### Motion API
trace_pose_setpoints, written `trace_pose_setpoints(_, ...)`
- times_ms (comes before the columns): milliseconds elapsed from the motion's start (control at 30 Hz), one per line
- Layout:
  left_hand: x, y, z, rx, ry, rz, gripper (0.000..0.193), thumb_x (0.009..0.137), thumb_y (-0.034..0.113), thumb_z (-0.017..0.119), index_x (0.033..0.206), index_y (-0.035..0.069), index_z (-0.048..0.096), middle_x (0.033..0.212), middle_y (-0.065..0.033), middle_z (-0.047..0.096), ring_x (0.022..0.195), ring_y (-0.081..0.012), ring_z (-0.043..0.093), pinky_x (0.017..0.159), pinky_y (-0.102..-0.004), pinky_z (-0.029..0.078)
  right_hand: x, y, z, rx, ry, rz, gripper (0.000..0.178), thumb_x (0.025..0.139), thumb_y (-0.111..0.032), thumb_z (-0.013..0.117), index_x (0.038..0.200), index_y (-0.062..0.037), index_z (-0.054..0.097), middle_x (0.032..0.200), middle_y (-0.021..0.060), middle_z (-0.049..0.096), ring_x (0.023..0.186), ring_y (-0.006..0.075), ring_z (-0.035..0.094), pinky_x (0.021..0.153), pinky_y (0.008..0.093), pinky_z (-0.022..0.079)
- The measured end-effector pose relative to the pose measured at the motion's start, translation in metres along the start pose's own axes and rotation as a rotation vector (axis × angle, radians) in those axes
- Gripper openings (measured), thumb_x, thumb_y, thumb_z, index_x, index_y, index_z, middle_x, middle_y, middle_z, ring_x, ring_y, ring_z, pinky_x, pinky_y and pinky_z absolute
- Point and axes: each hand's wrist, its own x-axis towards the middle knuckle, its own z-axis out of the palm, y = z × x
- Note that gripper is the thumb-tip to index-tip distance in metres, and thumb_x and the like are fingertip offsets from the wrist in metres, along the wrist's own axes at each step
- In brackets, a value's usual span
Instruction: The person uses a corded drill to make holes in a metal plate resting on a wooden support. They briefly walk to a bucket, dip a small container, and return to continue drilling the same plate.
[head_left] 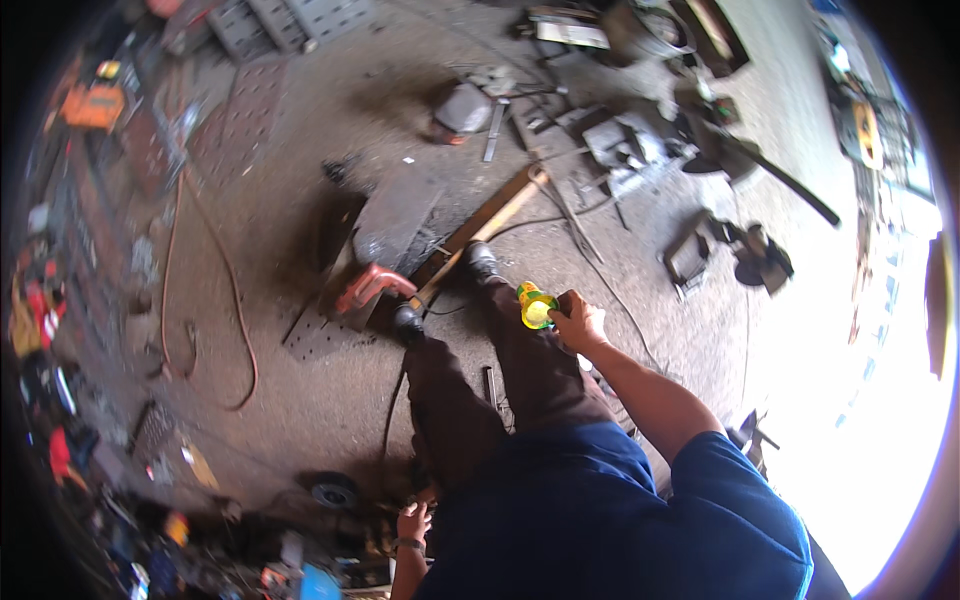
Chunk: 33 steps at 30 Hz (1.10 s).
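My right hand (pixel 580 322) is closed on a yellow and green cup (pixel 538 309), pinching its rim between thumb and fingers. The cup is tilted so its pale yellow inside shows; whether it holds liquid I cannot tell. It hangs in front of my right thigh. Low at my left side, my left hand (pixel 413 522) is away from the cup, its fingers loosely apart with nothing in them. Beyond my left shoe, a red power tool (pixel 372 288) leans by a dark metal block (pixel 395 215). A long wooden bar (pixel 505 205) slants across the floor beyond my shoes.
Cables and a brown hose (pixel 240 290) snake over the floor. Metal parts (pixel 625 145) and a clamp-like iron piece (pixel 690 255) lie at the right. Perforated plates (pixel 250 100) lie far left. Crowded tools and scrap line the left edge. A small wheel (pixel 333 490) is near my left hand.
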Motion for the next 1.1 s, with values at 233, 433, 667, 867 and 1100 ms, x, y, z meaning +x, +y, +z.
trace_pose_setpoints(233, 0.05, 0.116, -0.16, -0.016, 0.075, 0.351, 0.034, 0.096, 0.028, 0.059, 0.12, 0.004, 0.058, 0.106, -0.0093, 0.063, 0.086, -0.0208, 0.065, 0.067, -0.0336, 0.05, -0.186, 0.09, -0.055, 0.406, 0.371, 0.347, 0.028, 0.087, -0.013, 0.07, 0.109, -0.0007, 0.058, 0.091, 0.0155, 0.071, 0.074, 0.023, 0.07, 0.065, 0.036, 0.056)
trace_pose_setpoints(433, 0.03, 0.226, -0.258, -0.052, 0.158, 0.5, 0.049, 0.098, 0.034, 0.058, 0.138, 0.007, 0.048, 0.128, -0.0141, 0.06, 0.111, -0.0339, 0.063, 0.086, -0.0461, 0.051, -0.358, 0.177, -0.019, 0.632, 0.818, 0.584, 0.022, 0.088, -0.005, 0.067, 0.105, 0.0018, 0.055, 0.083, 0.0104, 0.065, 0.058, 0.0146, 0.063, 0.049, 0.0295, 0.05)
trace_pose_setpoints(667, 0.006, 0.283, -0.212, 0.215, 0.052, 0.672, 0.051, 0.1, 0.032, 0.058, 0.14, 0.003, 0.045, 0.137, -0.0201, 0.055, 0.122, -0.0398, 0.058, 0.099, -0.0497, 0.048, -0.49, 0.211, 0.065, 0.782, 0.877, 0.853, 0.018, 0.087, -0.007, 0.066, 0.1, 0.0017, 0.057, 0.082, 0.0078, 0.062, 0.061, 0.0148, 0.063, 0.051, 0.0301, 0.052)
trace_pose_setpoints(867, -0.036, 0.284, -0.09, 0.582, -0.116, 0.772, 0.05, 0.1, 0.031, 0.062, 0.139, 0.003, 0.048, 0.133, -0.0152, 0.059, 0.111, -0.0313, 0.064, 0.091, -0.0411, 0.052, -0.571, 0.207, 0.102, 1.064, 0.876, 0.985, 0.019, 0.088, -0.007, 0.066, 0.103, 0.0012, 0.056, 0.085, 0.009, 0.063, 0.057, 0.0152, 0.063, 0.049, 0.0289, 0.049)
trace_pose_setpoints(1100, -0.103, 0.254, 0.041, 0.931, -0.162, 0.957, 0.048, 0.096, 0.021, 0.067, 0.137, 0.001, 0.053, 0.116, -0.008, 0.067, 0.091, -0.0134, 0.066, 0.072, -0.025, 0.051, -0.655, 0.236, 0.149, 1.248, 0.992, 1.082, 0.02, 0.089, -0.007, 0.065, 0.104, 0.0008, 0.054, 0.083, 0.01, 0.063, 0.056, 0.0157, 0.063, 0.049, 0.0295, 0.051)
